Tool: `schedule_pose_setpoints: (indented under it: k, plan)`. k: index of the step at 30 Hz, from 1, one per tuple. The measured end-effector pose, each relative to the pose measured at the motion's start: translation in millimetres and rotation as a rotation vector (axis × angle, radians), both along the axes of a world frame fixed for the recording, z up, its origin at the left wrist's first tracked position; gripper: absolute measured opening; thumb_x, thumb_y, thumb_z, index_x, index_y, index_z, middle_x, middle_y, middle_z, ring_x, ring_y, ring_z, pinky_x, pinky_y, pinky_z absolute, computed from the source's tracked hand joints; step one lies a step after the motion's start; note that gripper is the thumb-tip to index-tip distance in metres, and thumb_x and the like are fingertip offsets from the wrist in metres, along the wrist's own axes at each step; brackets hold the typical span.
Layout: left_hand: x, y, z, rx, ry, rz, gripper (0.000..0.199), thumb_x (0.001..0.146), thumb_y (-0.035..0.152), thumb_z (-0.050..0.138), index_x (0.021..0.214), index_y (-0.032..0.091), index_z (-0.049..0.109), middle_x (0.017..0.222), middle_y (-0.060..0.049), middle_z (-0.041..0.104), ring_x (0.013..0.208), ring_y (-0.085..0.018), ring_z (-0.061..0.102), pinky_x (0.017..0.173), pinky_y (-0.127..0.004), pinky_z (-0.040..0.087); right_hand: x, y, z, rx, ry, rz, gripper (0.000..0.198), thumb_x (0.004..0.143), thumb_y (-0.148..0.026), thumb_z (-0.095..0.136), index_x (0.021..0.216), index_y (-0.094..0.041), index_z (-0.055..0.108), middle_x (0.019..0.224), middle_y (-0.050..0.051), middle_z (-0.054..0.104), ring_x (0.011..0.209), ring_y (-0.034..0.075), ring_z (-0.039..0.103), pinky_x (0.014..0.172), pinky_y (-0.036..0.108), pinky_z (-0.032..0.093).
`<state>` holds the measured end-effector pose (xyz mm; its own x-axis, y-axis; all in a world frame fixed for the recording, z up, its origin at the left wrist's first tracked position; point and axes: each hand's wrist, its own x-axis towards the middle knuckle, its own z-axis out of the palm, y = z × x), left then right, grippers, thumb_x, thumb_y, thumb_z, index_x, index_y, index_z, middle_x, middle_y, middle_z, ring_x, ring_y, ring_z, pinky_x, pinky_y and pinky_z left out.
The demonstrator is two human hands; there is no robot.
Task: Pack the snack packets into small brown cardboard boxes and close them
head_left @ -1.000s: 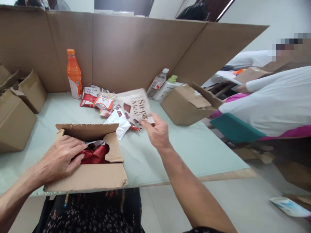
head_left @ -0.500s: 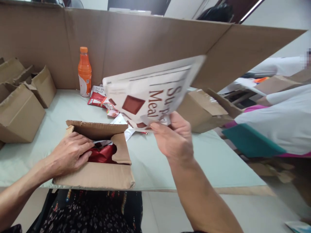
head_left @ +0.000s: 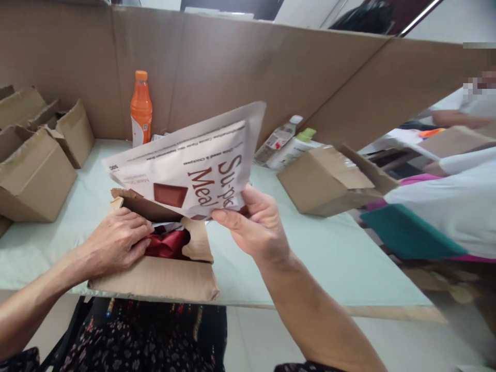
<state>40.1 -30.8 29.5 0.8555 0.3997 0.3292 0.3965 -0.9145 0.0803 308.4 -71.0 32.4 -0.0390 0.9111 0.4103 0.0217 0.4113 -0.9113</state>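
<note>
An open cardboard box [head_left: 155, 279] stands near the front edge of the table, with a shiny red packet [head_left: 168, 243] inside it. My left hand [head_left: 118, 237] is closed over the box's left side, its fingertips reaching inside next to the red packet. Between the thumb and fingers of my right hand [head_left: 259, 222] is a white "Su-per Meal" pouch [head_left: 170, 165] with brown print, gripped by its right-hand end. The pouch is tilted above the box and covers part of its back flap. Things on the table behind the pouch are mostly hidden.
An orange drink bottle [head_left: 141, 111] stands against the cardboard partition [head_left: 240, 67]. At right lie a clear bottle [head_left: 275, 139], a green-capped white bottle [head_left: 294, 147] and another box [head_left: 325, 178]. Open boxes [head_left: 36, 170] stand at left. A person in white [head_left: 457, 191] is beyond the table's right side.
My right hand has brought the pouch left and lower, over the back of the box. The two bottles at right have come into sight. My left hand stays on the box.
</note>
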Motion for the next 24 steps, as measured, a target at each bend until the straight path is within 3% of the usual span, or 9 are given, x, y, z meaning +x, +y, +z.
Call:
schedule_pose_setpoints:
  k: [6,10,16,24]
  plan:
    - [-0.7,1.1,0.5,-0.012,0.019,-0.006,0.030,0.103,0.022,0.044,0.105,0.015,0.074,0.103,-0.010,0.078,0.092,-0.026,0.072,0.087,-0.042,0.053,-8.6,13.2,-10.4,-0.096,-0.157,0.059,0.028,0.084,-0.043,0.073,0.103,-0.022,0.069,0.084,0.000,0.072,0.072,0.019,0.066,0.067,0.034,0.058]
    - [-1.1,1.6,-0.8,0.010,0.034,0.007,0.031,0.102,0.023,0.045,0.104,0.016,0.075,0.107,-0.011,0.079,0.096,-0.026,0.072,0.090,-0.043,0.054,-6.6,14.7,-12.5,-0.023,-0.421,-0.092,0.017,0.087,-0.029,0.064,0.099,-0.020,0.072,0.088,0.001,0.076,0.077,0.018,0.067,0.072,0.031,0.056]
    - [-0.1,2.1,-1.7,0.069,0.028,0.004,0.033,0.102,0.021,0.043,0.101,0.013,0.075,0.103,-0.013,0.079,0.090,-0.028,0.073,0.083,-0.045,0.056,5.0,5.6,-10.0,0.040,-0.682,-0.230,0.015,0.089,-0.027,0.060,0.096,-0.021,0.072,0.081,0.001,0.075,0.070,0.018,0.066,0.066,0.029,0.051]
    - [3.1,-4.1,0.3,0.156,0.006,0.105,0.034,0.102,0.021,0.042,0.100,0.010,0.074,0.093,-0.014,0.077,0.088,-0.029,0.070,0.086,-0.046,0.054,-2.8,9.6,-4.7,0.060,-1.071,-0.190,0.018,0.092,-0.020,0.055,0.103,-0.019,0.069,0.085,0.005,0.077,0.075,0.020,0.070,0.067,0.029,0.045]
